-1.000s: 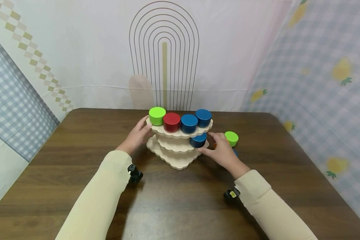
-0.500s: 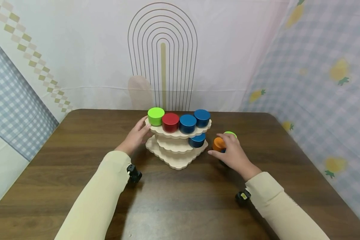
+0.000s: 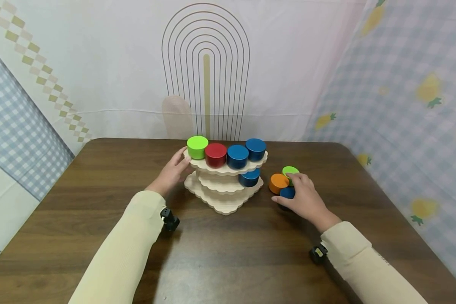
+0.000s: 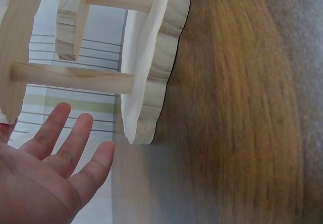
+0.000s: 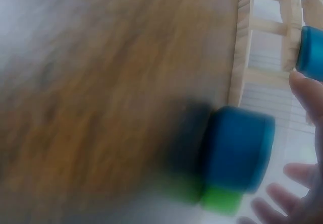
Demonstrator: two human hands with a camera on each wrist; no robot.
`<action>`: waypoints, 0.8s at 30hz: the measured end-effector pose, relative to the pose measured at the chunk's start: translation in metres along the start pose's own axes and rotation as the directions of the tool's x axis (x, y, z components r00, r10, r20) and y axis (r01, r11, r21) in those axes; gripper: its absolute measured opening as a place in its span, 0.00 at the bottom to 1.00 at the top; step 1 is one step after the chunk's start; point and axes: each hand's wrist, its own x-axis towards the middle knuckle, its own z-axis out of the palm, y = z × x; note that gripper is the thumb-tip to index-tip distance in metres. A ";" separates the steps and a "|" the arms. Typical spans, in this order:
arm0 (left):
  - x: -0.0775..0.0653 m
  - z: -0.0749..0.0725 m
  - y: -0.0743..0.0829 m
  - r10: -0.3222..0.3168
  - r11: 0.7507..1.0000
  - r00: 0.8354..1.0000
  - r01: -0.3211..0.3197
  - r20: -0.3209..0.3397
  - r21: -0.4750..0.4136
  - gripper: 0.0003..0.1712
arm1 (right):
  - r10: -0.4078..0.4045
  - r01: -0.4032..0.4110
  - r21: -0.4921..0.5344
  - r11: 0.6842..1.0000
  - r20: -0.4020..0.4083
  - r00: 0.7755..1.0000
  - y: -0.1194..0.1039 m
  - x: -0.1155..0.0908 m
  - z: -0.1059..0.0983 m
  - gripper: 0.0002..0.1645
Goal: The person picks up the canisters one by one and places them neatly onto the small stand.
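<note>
A wooden tiered stand (image 3: 228,198) with scalloped shelves stands on the table. Its top shelf carries a green cylinder (image 3: 197,147), a red cylinder (image 3: 215,155) and two blue cylinders; another blue cylinder (image 3: 248,179) sits on the middle shelf. My left hand (image 3: 169,174) holds the top shelf's left corner between thumb and index finger; in the left wrist view its other fingers (image 4: 75,138) spread loosely below. My right hand (image 3: 307,197) is spread around a loose blue cylinder (image 3: 287,193) right of the stand, holding nothing. In the right wrist view this blue cylinder (image 5: 239,148) shows apart from the fingers.
Beside the loose blue cylinder lie an orange cylinder (image 3: 278,183) and a green cylinder (image 3: 290,171), close together on the brown wooden table (image 3: 220,261). A patterned cloth (image 3: 289,63) hangs behind the table's far edge.
My right hand has moved right, from the blue cylinder on the middle shelf to the loose cylinders, uncovering the orange one. My left hand keeps its place at the stand.
</note>
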 end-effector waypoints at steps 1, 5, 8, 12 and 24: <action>0.000 0.000 0.000 0.000 1.000 1.000 0.000 0.001 -0.001 0.35 | 0.007 -0.007 0.000 1.000 0.007 1.000 0.001 0.000 0.000 0.59; 0.000 0.000 0.000 0.000 1.000 1.000 0.000 -0.001 0.008 0.35 | 0.026 -0.026 0.008 1.000 0.027 0.999 0.005 -0.002 -0.001 0.58; 0.001 0.000 0.000 -0.001 1.000 1.000 0.001 -0.005 0.008 0.35 | 0.035 -0.035 0.011 0.999 0.037 0.999 0.008 -0.004 0.000 0.57; 0.001 0.000 0.000 -0.001 1.000 1.000 0.001 -0.008 0.015 0.35 | 0.051 -0.052 0.011 0.999 0.053 0.997 0.013 -0.005 0.000 0.59; 0.000 0.000 0.002 -0.004 1.000 1.000 0.004 -0.008 0.027 0.35 | 0.100 -0.103 0.010 0.995 0.145 0.984 0.024 -0.004 0.001 0.61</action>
